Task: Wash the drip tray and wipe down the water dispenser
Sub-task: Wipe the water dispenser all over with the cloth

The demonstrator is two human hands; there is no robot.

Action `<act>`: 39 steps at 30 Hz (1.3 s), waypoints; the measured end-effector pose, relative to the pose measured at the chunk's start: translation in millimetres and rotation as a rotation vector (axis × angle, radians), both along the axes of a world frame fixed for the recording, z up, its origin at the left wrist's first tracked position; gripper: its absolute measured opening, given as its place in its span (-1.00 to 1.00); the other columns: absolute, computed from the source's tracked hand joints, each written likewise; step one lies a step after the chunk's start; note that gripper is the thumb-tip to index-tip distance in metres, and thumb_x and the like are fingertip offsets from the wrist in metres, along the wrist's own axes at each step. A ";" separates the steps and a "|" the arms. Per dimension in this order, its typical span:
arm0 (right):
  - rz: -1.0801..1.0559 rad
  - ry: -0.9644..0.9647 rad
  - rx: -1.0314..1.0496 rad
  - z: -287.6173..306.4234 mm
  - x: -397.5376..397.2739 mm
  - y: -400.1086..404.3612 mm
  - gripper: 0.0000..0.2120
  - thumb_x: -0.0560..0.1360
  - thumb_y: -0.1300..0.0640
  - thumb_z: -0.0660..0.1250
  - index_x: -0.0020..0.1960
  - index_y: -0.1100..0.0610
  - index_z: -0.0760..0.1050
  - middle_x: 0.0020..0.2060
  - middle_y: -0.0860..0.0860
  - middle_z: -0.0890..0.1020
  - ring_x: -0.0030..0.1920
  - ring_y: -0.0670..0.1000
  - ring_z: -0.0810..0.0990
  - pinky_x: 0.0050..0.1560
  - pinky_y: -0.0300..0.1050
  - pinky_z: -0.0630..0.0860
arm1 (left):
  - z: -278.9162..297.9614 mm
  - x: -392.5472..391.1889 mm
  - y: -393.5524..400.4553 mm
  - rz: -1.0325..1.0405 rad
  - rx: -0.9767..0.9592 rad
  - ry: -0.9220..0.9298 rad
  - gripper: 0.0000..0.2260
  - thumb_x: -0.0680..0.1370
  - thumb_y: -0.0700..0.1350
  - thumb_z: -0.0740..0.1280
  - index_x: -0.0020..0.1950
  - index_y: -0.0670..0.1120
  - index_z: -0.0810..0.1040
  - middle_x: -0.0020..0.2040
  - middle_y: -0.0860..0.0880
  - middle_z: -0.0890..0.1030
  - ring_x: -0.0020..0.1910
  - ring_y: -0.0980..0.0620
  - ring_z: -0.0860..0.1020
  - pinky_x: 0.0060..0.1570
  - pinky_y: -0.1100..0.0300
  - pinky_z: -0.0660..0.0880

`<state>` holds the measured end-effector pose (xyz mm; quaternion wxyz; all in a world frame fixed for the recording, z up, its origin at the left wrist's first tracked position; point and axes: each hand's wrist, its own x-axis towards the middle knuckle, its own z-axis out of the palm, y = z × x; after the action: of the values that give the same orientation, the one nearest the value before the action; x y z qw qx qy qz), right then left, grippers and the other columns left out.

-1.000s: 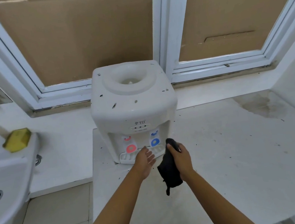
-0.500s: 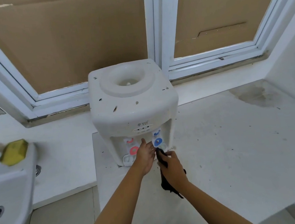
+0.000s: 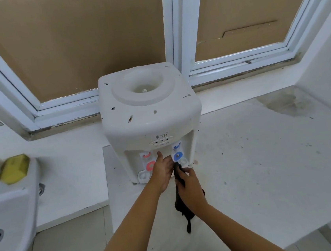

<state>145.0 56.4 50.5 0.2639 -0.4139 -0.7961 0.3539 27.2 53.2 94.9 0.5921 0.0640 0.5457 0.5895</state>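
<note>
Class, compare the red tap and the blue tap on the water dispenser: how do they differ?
The red tap sits on the dispenser's left side, the blue tap on its right. The left hand partly covers the red tap; the blue tap is in plain view, just above the black cloth. Both are round discs on white levers.

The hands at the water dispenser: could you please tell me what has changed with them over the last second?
Both hands moved forward into the tap recess of the water dispenser. The left hand went from the front edge of the drip tray to reaching over it between the taps. The right hand followed, carrying the black cloth up to the blue tap. The dispenser and the yellow sponge stayed put.
</note>
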 end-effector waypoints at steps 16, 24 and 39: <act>-0.068 0.010 -0.177 16.3 -8.1 5.0 -0.66 0.60 0.26 0.19 0.37 0.22 0.42 0.09 0.08 0.43 0.07 0.04 0.52 -0.08 -0.58 0.34 | -2.2 -1.7 1.3 -0.039 -0.007 0.035 -0.36 0.64 0.22 -0.17 0.41 -0.17 0.41 0.36 -0.12 0.49 0.36 -0.06 0.42 0.42 0.08 0.22; 0.006 0.020 -0.213 34.7 -24.6 14.4 -0.56 0.58 0.33 0.18 0.45 0.23 0.31 0.27 0.12 0.36 0.18 0.08 0.52 0.15 -0.36 0.39 | 0.5 0.4 -0.9 -0.068 0.025 -0.003 -0.40 0.63 0.26 -0.13 0.26 -0.09 0.52 0.15 -0.08 0.61 0.15 -0.04 0.54 0.22 0.09 0.38; -0.085 -0.239 0.447 54.5 -12.3 45.2 -0.38 0.39 0.40 0.30 0.40 0.03 0.38 0.31 0.03 0.45 -0.10 0.12 0.54 -0.15 -0.02 0.51 | 3.6 -2.9 0.4 0.018 0.033 0.078 -0.41 0.62 0.27 -0.13 0.37 -0.07 0.42 0.23 -0.06 0.50 0.25 -0.04 0.41 0.41 0.06 0.22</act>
<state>132.7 101.6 105.0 0.2673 -0.4174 -0.8620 0.1065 24.3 53.6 98.5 0.5641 0.0916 0.5592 0.6006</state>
